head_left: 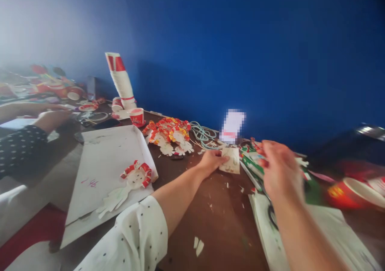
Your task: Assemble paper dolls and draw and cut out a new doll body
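Note:
My left hand [211, 162] pinches the edge of a small cream piece of paper [231, 161] with faint drawn lines on it, just above the brown table. To the right, my right hand [281, 170] is raised with its fingers curled and slightly blurred. A small red bit shows by its fingertips, but whether it is held I cannot tell. Under and behind that hand lie green and white sheets [252, 164]. Part of a dark loop [272, 217], maybe a scissors handle, shows beneath my right wrist. A pixelated bright upright rectangle [233, 126] stands behind the paper.
A pile of red-and-white paper figures [171, 134] lies beside coiled pale cord [204, 134]. Left is a white box lid [111, 154] bearing one paper figure [136, 176]. Stacked cups [122, 82] lean near the blue wall. A co-worker's hands [54, 118] are at far left; a red cup [355, 193] lies right.

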The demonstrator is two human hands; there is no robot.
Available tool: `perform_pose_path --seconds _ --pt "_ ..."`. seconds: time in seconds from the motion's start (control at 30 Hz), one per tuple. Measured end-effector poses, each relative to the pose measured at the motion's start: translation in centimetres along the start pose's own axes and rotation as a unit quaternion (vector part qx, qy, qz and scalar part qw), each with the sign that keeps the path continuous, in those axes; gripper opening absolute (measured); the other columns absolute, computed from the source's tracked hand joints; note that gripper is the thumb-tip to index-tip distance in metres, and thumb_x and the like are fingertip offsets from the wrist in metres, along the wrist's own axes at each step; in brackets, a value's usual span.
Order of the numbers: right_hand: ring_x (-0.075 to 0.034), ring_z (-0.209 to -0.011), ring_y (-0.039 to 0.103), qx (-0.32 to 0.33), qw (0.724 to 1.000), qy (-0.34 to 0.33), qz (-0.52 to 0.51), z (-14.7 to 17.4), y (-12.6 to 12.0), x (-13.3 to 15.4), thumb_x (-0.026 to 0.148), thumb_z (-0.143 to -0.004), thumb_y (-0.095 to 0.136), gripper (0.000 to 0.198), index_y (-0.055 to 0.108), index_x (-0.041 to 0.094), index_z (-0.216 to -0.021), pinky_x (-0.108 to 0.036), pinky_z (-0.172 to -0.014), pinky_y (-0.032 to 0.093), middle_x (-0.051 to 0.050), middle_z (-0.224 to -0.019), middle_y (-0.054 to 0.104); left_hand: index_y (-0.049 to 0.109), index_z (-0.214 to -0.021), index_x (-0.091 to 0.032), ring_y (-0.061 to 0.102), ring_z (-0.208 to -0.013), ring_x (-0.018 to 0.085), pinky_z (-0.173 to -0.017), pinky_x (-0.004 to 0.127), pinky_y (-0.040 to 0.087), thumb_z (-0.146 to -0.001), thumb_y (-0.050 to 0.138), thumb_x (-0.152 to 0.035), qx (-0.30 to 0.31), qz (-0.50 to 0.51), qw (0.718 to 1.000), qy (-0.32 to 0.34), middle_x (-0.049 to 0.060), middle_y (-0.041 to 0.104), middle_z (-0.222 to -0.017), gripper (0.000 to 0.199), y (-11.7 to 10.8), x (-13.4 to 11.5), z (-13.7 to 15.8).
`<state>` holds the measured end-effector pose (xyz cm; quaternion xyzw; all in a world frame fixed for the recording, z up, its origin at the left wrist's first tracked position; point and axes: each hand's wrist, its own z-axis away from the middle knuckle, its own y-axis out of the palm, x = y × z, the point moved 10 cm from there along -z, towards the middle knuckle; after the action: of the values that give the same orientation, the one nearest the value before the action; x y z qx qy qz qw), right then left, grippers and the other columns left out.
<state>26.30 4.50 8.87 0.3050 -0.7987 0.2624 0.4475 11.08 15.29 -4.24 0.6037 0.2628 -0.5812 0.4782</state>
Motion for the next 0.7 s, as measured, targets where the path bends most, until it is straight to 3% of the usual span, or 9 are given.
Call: perform_pose_path --seconds 0.07,0.13,0.2,0.4,0.53,0.7 --pt "-0.02 -0.071 0.061 -0.006 0.996 0.07 0.051 0.4 0.0 -2.8 0.06 -0.08 0.06 0.043 0.066 0.019 -0.091 -0.031 -0.057 0.046 -0.006 -0.083 0.068 0.071 -0.083 -0.01 0.062 -0.06 0.012 -0.068 0.029 0.052 -0.067 0.077 -0.02 0.0 0.016 1.0 -0.005 0.003 0.068 -0.068 0.02 0.0 -0.2 0.1" --pt "-0.025 -0.082 0.064 0.016 0.988 0.138 0.062 1.0 0.8 -5.6 0.065 -0.078 0.057 0.05 0.068 0.018 -0.091 -0.033 -0.059 0.046 -0.01 -0.088 0.07 0.071 -0.083 -0.01 0.061 -0.058 0.012 -0.066 0.027 0.052 -0.066 0.078 -0.019 0.003 0.015 1.0 -0.012 0.003 0.068 -0.067 0.02 0.1 -0.2 0.2" --pt "-0.026 -0.087 0.065 0.047 0.986 0.153 0.047 1.4 1.9 -6.9 0.067 -0.078 0.055 0.051 0.069 0.02 -0.095 -0.033 -0.061 0.048 -0.01 -0.094 0.072 0.071 -0.081 -0.01 0.061 -0.057 0.011 -0.064 0.026 0.051 -0.065 0.079 -0.019 0.011 0.014 1.0 -0.019 0.002 0.068 -0.066 0.02 0.2 -0.2 0.2" --pt "-0.022 -0.065 0.063 0.155 0.977 0.143 0.029 3.0 4.3 -7.0 0.06 -0.07 0.068 0.044 0.074 0.021 -0.089 -0.033 -0.062 0.048 -0.001 -0.065 0.069 0.071 -0.08 -0.011 0.06 -0.056 0.011 -0.064 0.025 0.05 -0.065 0.081 -0.026 0.045 -0.021 0.999 0.003 0.001 0.068 -0.064 0.024 0.4 -0.1 -0.1" --pt "-0.022 -0.074 0.066 0.142 0.979 0.149 -0.003 3.4 4.5 -7.0 0.054 -0.069 0.07 0.041 0.074 0.018 -0.089 -0.034 -0.07 0.05 -0.002 -0.076 0.073 0.071 -0.081 -0.011 0.061 -0.059 0.011 -0.066 0.025 0.05 -0.061 0.083 -0.029 0.058 -0.03 0.998 0.005 0.002 0.068 -0.067 0.03 0.6 -0.2 0.0" --pt "-0.021 -0.073 0.066 0.121 0.979 0.165 -0.022 3.6 4.4 -7.4 0.046 -0.067 0.073 0.032 0.075 0.018 -0.083 -0.034 -0.072 0.05 -0.003 -0.076 0.073 0.071 -0.083 -0.011 0.062 -0.062 0.012 -0.072 0.028 0.051 -0.061 0.084 -0.03 0.071 -0.03 0.997 -0.003 0.002 0.069 -0.068 0.032 0.9 -0.2 0.2"
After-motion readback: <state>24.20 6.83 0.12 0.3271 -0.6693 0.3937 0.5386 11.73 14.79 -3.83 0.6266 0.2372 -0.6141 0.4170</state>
